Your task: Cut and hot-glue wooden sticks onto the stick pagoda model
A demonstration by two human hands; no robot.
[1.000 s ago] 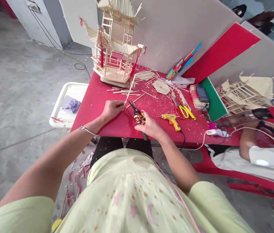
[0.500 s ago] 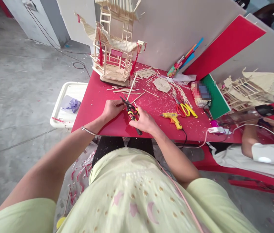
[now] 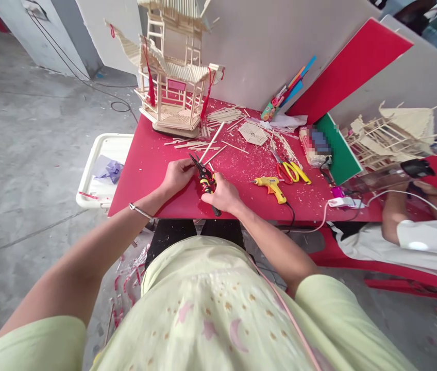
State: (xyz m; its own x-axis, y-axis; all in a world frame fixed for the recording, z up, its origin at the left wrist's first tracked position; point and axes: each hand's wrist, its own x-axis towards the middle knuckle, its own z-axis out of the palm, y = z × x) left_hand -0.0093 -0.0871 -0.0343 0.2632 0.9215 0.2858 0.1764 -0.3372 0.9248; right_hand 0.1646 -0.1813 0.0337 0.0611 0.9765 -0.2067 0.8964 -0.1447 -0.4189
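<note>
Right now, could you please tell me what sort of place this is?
Probably a craft workshop: the right hand holds pliers, and a glue gun and stick-built pagoda model sit on the red table.

Pagoda [image 3: 184, 71], top out of view.

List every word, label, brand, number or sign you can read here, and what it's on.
None can be read.
Pliers: any brand is too small.
Glue gun: any marking is too small.
Pink plaque on the stick pavilion: any writing is too small.
Pen holder: any print is too blurred.
</note>
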